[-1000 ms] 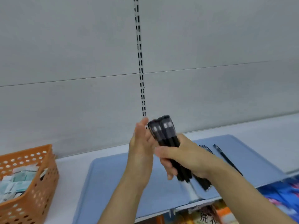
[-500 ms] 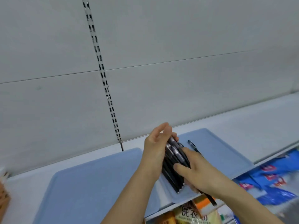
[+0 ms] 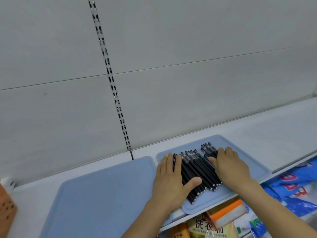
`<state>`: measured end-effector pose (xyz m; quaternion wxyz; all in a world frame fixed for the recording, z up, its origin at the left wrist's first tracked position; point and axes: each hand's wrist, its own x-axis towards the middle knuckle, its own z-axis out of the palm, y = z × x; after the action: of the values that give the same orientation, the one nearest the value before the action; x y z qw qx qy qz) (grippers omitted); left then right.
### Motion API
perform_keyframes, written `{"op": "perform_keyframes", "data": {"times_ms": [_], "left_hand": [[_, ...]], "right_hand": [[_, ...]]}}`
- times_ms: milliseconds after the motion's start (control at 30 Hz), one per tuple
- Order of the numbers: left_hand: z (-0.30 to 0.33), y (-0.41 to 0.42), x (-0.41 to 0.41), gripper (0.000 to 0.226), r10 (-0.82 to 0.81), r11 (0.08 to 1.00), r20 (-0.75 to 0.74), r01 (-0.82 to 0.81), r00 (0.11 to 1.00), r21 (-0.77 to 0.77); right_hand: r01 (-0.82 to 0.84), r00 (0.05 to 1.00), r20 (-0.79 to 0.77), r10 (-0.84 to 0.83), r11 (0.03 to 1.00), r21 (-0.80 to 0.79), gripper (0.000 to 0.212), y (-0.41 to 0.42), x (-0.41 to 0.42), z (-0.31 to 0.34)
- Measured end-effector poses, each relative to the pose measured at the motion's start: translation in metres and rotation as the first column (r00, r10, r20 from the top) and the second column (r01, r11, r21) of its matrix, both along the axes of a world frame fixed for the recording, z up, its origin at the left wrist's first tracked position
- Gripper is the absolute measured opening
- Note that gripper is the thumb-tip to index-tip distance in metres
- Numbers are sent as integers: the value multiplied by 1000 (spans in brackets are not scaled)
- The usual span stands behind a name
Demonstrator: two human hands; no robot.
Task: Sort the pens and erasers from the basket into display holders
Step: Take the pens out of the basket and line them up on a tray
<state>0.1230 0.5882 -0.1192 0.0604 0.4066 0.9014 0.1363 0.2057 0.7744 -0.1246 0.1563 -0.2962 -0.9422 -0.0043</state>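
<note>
I see open room over the left blue tray (image 3: 103,194), bare across its whole surface, so a hand could pass there freely. The right blue tray (image 3: 248,157) is crowded: a row of black pens (image 3: 197,167) covers its middle, with my left hand (image 3: 169,179) flat on the row's left end and my right hand (image 3: 229,167) flat on its right end. The shelf (image 3: 283,127) runs bare toward its right edge. The back wall panel (image 3: 171,100) blocks anything beyond the rear edge. An orange basket (image 3: 6,208) stands at the shelf's left edge.
</note>
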Motion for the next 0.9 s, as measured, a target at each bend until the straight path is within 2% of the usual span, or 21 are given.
{"op": "perform_keyframes", "data": {"times_ms": [67,167,200,333,367,433,500,567,733,900], "left_hand": [[0,0,-1,96,-7,1000,10,6,1000,4],[3,-3,-4,92,-28,998,61,24,998,57],[5,-7,-4,90,-34,995,78,27,996,93],[21,-40,-5,78,-45,955,123,7,991,297],[27,-53,-4,75,-45,934,139,-8,989,357],[42,-84,0,68,-45,893,155,-30,987,450],[55,-120,3,61,-32,862,117,-32,993,505],[66,-161,2,55,-5,830,58,-29,998,557],[90,-281,-14,41,108,807,-90,-35,990,589],[108,-408,-43,27,305,797,-149,-166,941,581]], "right_hand": [[20,1000,-19,-19,997,74,39,-5,3,-1],[147,976,162,-144,989,-8,57,-11,3,5],[162,971,179,-157,987,-17,63,-12,5,6],[104,990,108,-96,992,-73,67,-30,10,21],[59,997,52,-55,994,-96,66,-39,8,26],[-89,986,-155,70,989,-122,59,-66,1,36],[-253,913,-355,201,961,-109,52,-103,-12,47],[-400,823,-480,304,910,-109,49,-145,-30,58],[-651,658,-587,472,748,-130,43,-266,-83,83],[-787,572,-545,613,599,-152,21,-371,-128,98]]}}
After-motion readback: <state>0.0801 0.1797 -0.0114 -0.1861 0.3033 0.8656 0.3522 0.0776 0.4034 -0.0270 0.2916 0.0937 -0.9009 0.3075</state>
